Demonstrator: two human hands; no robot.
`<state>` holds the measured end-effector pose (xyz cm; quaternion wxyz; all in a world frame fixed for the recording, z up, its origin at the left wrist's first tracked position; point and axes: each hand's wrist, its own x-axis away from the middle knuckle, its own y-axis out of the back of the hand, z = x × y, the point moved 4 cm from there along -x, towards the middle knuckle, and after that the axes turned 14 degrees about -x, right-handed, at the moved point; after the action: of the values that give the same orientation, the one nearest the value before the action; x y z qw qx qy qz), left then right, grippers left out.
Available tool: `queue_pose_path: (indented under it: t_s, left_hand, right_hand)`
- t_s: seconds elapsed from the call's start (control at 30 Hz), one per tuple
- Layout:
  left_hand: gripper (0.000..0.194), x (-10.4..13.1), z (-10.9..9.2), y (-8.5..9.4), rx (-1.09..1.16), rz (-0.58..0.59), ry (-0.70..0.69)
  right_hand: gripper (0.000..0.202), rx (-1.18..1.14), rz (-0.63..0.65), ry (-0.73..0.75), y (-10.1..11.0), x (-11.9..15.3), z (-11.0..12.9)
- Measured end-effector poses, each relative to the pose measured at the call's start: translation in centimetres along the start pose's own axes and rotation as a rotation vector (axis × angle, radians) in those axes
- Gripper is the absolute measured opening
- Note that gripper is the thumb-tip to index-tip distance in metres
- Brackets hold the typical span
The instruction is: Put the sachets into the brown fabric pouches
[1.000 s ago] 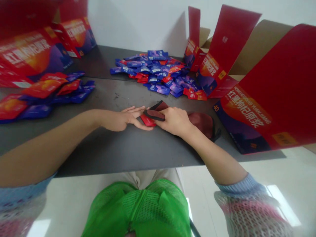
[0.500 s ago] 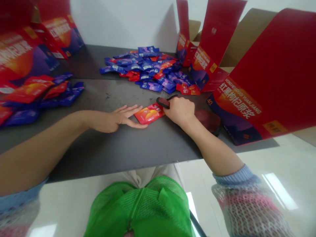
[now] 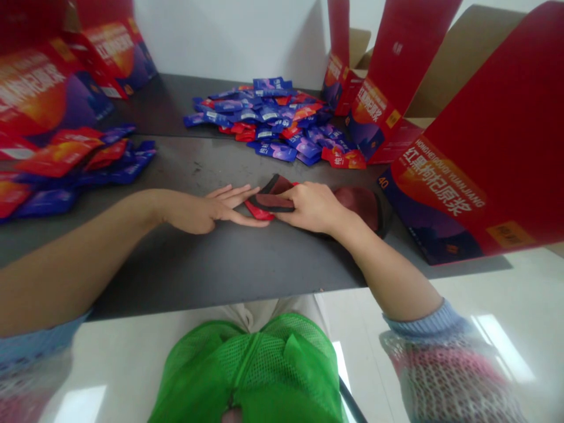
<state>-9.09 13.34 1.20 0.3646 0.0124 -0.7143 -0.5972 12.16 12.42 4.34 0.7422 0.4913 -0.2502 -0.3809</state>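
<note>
A red sachet (image 3: 261, 212) lies flat on the grey table, mostly covered. My left hand (image 3: 215, 208) rests with fingers spread at its left end, thumb and fingertips touching its edge. Pressed over the sachet is the folded front of a dark maroon, black-edged piece, apparently cloth (image 3: 269, 202); my right hand (image 3: 311, 205) grips it. Behind my right wrist shows a similar maroon, black-edged part (image 3: 363, 207); whether both belong to one piece I cannot tell.
A heap of blue and red sachets (image 3: 268, 114) lies at the back. Another pile of sachets (image 3: 74, 155) is at the left, before red boxes (image 3: 44, 88). Open red boxes (image 3: 445, 194) line the right side. The table's front edge (image 3: 229, 305) runs close to my body.
My right hand has slid left and the maroon cloth now covers most of the red sachet, which lay largely exposed before. My left hand keeps its place at the sachet's end.
</note>
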Motion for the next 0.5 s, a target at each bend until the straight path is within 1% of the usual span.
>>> queue_pose_path:
  t_s: [0.13, 0.2, 0.27, 0.37, 0.43, 0.5]
  left_hand:
    - [0.107, 0.1, 0.1, 0.4, 0.02, -0.003, -0.004]
    - [0.106, 0.2, 0.2, 0.5, 0.034, -0.008, -0.006]
    - [0.107, 0.2, 0.2, 0.5, 0.049, -0.011, -0.016]
    - [0.105, 0.2, 0.1, 0.5, 0.057, -0.024, -0.024]
    - [0.103, 0.2, 0.1, 0.5, 0.049, -0.019, -0.019]
    - [0.102, 0.2, 0.1, 0.4, 0.039, -0.011, -0.021]
  right_hand:
    - [0.054, 0.013, -0.064, -0.233, 1.4, 0.4, -2.4]
    - [0.054, 0.035, -0.097, -0.299, 1.7, 0.5, -3.3]
    - [0.051, 0.08, -0.154, -0.336, 1.8, 0.5, -3.6]
    - [0.044, 0.106, -0.229, -0.317, 1.3, 0.3, -3.0]
    - [0.042, 0.025, -0.244, -0.244, 0.9, 0.3, -2.1]
    - [0.041, -0.086, -0.224, -0.133, 0.6, 0.3, -1.0]
